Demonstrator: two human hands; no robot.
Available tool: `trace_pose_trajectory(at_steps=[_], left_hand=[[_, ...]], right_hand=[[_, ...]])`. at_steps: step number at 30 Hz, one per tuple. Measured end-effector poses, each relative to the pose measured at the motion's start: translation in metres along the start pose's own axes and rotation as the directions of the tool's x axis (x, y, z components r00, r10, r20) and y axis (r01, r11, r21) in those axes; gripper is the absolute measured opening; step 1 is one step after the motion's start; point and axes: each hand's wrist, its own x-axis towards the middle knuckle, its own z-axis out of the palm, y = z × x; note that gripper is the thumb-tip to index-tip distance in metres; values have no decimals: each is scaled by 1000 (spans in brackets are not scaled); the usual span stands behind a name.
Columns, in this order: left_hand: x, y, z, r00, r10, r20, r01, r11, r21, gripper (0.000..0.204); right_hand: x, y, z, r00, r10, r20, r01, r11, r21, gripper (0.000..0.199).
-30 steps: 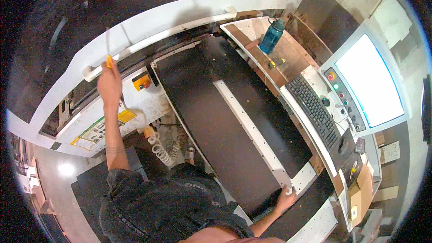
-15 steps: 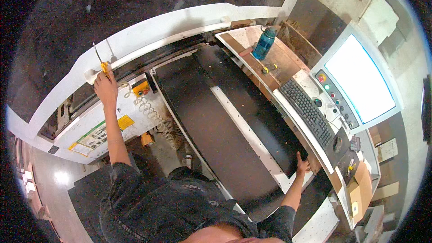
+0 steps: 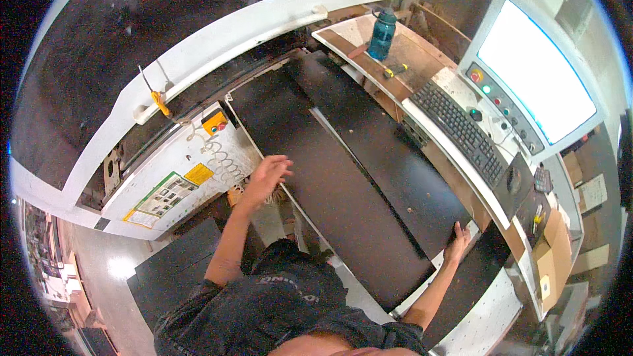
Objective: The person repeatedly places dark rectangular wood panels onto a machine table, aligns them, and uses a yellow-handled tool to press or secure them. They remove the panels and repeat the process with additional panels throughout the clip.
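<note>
Yellow and green rectangular labels mark the white machine panel. Left hand, lowered from the rail, hovers open-fingered; right hand grips the long black flat panel.

Machine bed carries two long black panels lying side by side. Adjacent wooden side bench bears a teal water bottle, a yellow-handled screwdriver and a black keyboard.

Workshop interior, seen from above: curved white machine housing along the far side, bright white control screen at right above a black keyboard, worn wooden shelf bearing a teal water bottle, pale grey floor lower left.
</note>
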Motion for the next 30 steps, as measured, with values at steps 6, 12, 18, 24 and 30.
trace_pose_trajectory(at_steps=[6, 12, 18, 24, 30], left_hand=[[40, -9, 79, 969, -165, 185, 199, 963, -184, 62], [55, -20, 117, 887, -243, 393, 415, 794, -445, 59], [-31, 12, 147, 770, 115, 628, 218, 877, -428, 38], [-105, -7, 169, 129, -131, 983, 608, 794, 26, 44], [-171, 5, 227, -170, -211, 963, 460, 847, 267, 31]], right_hand=[[-132, -115, 36, 949, -303, -88, 290, 948, -131, 85], [-298, -245, -4, 815, -576, -60, 483, 733, -479, 83], [-532, -284, -67, 684, -713, -152, 282, 452, -846, 76], [-815, -252, -64, 555, -738, -384, -308, 246, -919, 80], [-1025, -144, 0, 327, -712, -622, -648, 310, -696, 75]])
